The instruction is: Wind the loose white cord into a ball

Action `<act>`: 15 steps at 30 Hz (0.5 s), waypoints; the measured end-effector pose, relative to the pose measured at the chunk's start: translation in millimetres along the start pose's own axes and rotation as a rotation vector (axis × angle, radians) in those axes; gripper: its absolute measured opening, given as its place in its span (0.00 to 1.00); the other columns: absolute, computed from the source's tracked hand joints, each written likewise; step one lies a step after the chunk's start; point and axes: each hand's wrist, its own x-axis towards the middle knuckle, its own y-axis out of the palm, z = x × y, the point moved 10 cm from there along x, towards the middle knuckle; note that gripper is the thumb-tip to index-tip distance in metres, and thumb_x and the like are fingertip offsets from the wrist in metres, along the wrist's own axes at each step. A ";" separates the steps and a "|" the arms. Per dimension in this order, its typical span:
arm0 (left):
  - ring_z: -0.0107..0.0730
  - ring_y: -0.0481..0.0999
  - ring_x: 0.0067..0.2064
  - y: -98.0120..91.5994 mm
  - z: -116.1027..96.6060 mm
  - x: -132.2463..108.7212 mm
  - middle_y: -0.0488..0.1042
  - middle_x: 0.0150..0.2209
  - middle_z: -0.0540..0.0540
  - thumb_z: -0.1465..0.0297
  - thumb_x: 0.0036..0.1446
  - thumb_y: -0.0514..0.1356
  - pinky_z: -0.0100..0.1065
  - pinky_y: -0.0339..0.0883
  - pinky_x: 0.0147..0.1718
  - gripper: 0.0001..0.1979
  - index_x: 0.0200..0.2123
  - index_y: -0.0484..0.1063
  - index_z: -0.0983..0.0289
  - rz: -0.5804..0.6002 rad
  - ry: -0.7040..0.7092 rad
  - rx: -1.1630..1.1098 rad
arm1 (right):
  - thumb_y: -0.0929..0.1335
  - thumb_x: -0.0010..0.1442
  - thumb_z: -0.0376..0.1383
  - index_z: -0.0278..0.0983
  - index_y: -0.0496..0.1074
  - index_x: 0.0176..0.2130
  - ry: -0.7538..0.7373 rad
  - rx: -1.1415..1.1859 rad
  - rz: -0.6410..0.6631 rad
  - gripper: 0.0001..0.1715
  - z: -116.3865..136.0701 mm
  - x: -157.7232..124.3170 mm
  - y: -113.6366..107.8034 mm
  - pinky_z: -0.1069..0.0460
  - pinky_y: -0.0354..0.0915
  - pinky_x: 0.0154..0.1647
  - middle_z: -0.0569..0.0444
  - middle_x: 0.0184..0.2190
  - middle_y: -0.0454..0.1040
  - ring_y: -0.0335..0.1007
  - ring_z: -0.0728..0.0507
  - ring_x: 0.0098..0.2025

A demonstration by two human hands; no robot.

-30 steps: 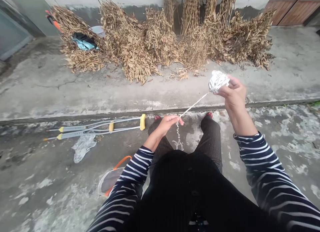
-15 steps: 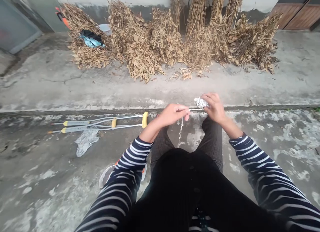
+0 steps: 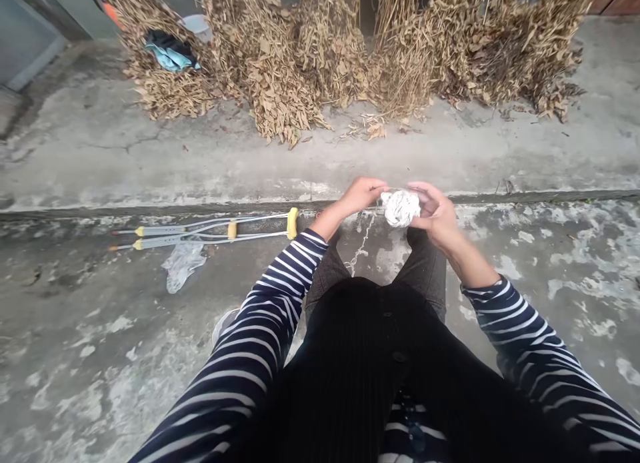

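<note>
Cracked concrete floor (image 3: 75, 356). Ball of white twine (image 3: 400, 208) between hands, both close together; right hand (image 3: 436, 216) cupping it, left hand (image 3: 363, 195) just beside it; loose strand (image 3: 361, 250) trailing down-left from ball.

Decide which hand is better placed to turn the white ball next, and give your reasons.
Probably the right hand: it curves around the side of the white ball, while the left hand sits at the ball's edge, nearer the hanging strand.
</note>
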 end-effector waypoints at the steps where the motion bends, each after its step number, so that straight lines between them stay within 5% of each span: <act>1: 0.30 0.76 0.34 8.7 7.2 -3.5 0.80 0.29 0.53 0.56 0.61 0.64 0.32 0.67 0.42 0.20 0.26 0.78 0.67 0.020 -0.013 -0.058 | 0.82 0.39 0.40 0.42 0.72 0.55 0.014 0.037 -0.023 0.45 2.0 1.0 -3.3 0.47 0.76 0.50 0.47 0.52 0.77 0.75 0.39 0.56; 5: 0.34 0.79 0.41 30.3 19.3 -20.8 0.82 0.33 0.56 0.48 0.58 0.65 0.36 0.67 0.52 0.25 0.29 0.80 0.66 0.108 -0.036 -0.195 | 0.83 0.33 0.38 0.41 0.76 0.51 0.035 0.111 -0.126 0.44 12.8 10.9 -22.6 0.47 0.76 0.49 0.50 0.52 0.78 0.76 0.41 0.52; 11: 0.34 0.79 0.39 41.8 13.9 -37.5 0.82 0.32 0.58 0.51 0.58 0.66 0.40 0.65 0.55 0.22 0.32 0.80 0.66 0.247 -0.083 -0.264 | 0.80 0.35 0.33 0.38 0.77 0.41 -0.092 0.051 -0.338 0.30 37.7 31.8 -55.6 0.48 0.76 0.38 0.52 0.44 0.78 0.74 0.42 0.44; 15: 0.35 0.80 0.39 46.3 7.2 -42.2 0.81 0.31 0.57 0.51 0.60 0.65 0.41 0.65 0.54 0.21 0.34 0.78 0.67 0.272 -0.066 -0.344 | 0.78 0.40 0.33 0.37 0.76 0.45 -0.179 -0.150 -0.399 0.30 41.6 42.0 -65.2 0.41 0.76 0.51 0.48 0.46 0.75 0.73 0.39 0.48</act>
